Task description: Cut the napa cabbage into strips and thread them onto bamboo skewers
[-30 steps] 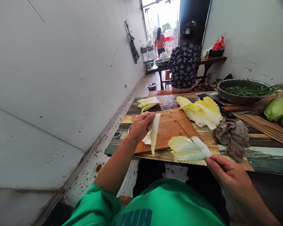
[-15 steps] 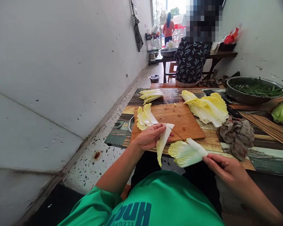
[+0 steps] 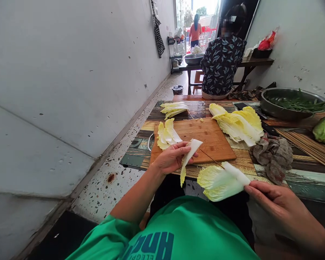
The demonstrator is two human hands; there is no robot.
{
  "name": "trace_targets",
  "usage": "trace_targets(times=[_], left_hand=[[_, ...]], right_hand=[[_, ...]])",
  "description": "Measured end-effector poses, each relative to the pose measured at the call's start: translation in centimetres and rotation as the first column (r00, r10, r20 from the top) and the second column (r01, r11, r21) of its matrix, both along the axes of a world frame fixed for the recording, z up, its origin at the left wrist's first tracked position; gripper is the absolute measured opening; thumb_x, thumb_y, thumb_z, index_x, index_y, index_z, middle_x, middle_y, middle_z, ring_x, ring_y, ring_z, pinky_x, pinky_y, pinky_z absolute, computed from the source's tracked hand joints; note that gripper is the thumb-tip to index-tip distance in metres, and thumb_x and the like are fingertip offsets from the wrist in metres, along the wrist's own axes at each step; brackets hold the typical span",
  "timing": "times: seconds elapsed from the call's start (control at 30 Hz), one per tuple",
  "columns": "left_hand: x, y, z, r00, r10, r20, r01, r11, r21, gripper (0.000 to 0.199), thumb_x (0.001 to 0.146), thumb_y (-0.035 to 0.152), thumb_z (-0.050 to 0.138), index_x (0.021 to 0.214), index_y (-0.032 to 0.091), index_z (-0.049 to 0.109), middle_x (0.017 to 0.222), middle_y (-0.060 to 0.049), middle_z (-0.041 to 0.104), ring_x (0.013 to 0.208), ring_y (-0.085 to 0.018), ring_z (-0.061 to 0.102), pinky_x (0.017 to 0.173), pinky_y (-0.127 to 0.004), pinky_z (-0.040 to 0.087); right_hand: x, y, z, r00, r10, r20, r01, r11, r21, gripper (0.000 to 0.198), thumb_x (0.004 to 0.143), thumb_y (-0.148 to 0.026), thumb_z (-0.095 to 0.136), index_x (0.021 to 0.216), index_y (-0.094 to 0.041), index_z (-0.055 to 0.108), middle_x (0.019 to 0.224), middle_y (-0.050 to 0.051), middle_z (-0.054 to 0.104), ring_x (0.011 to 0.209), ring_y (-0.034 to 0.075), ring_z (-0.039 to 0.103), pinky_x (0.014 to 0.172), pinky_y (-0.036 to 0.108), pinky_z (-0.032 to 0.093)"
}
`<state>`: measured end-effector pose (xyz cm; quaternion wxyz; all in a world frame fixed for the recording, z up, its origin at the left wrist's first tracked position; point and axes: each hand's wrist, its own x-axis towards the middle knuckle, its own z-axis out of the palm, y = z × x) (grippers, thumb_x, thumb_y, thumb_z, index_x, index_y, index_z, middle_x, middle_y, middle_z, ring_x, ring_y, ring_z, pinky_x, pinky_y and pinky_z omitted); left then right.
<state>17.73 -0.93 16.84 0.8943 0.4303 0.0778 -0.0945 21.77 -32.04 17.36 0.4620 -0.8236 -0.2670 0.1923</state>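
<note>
My left hand (image 3: 176, 157) is closed around a folded napa cabbage leaf (image 3: 191, 151) near the front edge of the cutting board. A thin wooden skewer (image 3: 211, 158) runs from that leaf towards a second napa cabbage leaf (image 3: 219, 180), meeting its upper edge; whether it pierces it I cannot tell. My right hand (image 3: 265, 195) pinches this second leaf by its white stem end, over my lap. More leaves on a skewer (image 3: 168, 134) lie on the left of the wooden cutting board (image 3: 206, 131).
Loose cabbage leaves (image 3: 239, 124) lie right of the board, beside a grey rag (image 3: 273, 155) and a bundle of skewers (image 3: 308, 148). Behind are a knife (image 3: 269, 128) and a metal bowl of greens (image 3: 289, 112). A bunch of skewered leaves (image 3: 174, 109) lies beyond. A person (image 3: 222, 68) sits ahead.
My right hand has moved right and slightly down with its leaf, so more skewer shows between the two leaves. My left hand has barely moved; its leaf has tilted.
</note>
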Motion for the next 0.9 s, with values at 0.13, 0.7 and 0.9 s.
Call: trace_targets(times=[0.13, 0.7, 0.9], left_hand=[[0.1, -0.2, 0.0, 0.999, -0.025, 0.036, 0.025, 1.0, 0.018, 0.038, 0.067, 0.03, 0.089, 0.092, 0.012, 0.066, 0.074, -0.007, 0.074, 0.053, -0.012, 0.066, 0.052, -0.018, 0.051], [0.3, -0.9, 0.4, 0.999, -0.038, 0.024, 0.038, 0.999, 0.017, 0.035, 0.067, 0.03, 0.091, 0.085, 0.011, 0.067, 0.072, -0.005, 0.072, 0.054, -0.011, 0.065, 0.053, -0.018, 0.048], [0.2, -1.0, 0.5, 0.998, -0.048, 0.027, 0.048, 0.999, 0.012, 0.036, 0.068, 0.033, 0.091, 0.085, 0.011, 0.068, 0.071, -0.005, 0.072, 0.055, -0.011, 0.065, 0.054, -0.018, 0.049]], right_hand=[[0.0, 0.1, 0.3, 1.0, 0.013, 0.012, -0.013, 1.0, 0.004, 0.049, 0.088, -0.064, 0.057, 0.077, -0.019, 0.074, 0.062, 0.002, 0.06, 0.054, 0.014, 0.049, 0.046, 0.023, 0.041], [-0.2, -0.3, 0.5, 0.999, 0.02, -0.05, -0.019, 1.0, 0.015, 0.051, 0.085, -0.067, 0.058, 0.074, -0.02, 0.073, 0.06, 0.003, 0.06, 0.054, 0.014, 0.049, 0.047, 0.024, 0.044], [-0.2, -0.9, -0.2, 0.996, 0.024, -0.081, -0.022, 0.999, 0.028, 0.046, 0.087, -0.062, 0.06, 0.077, -0.019, 0.073, 0.063, 0.002, 0.06, 0.057, 0.014, 0.049, 0.05, 0.023, 0.044]])
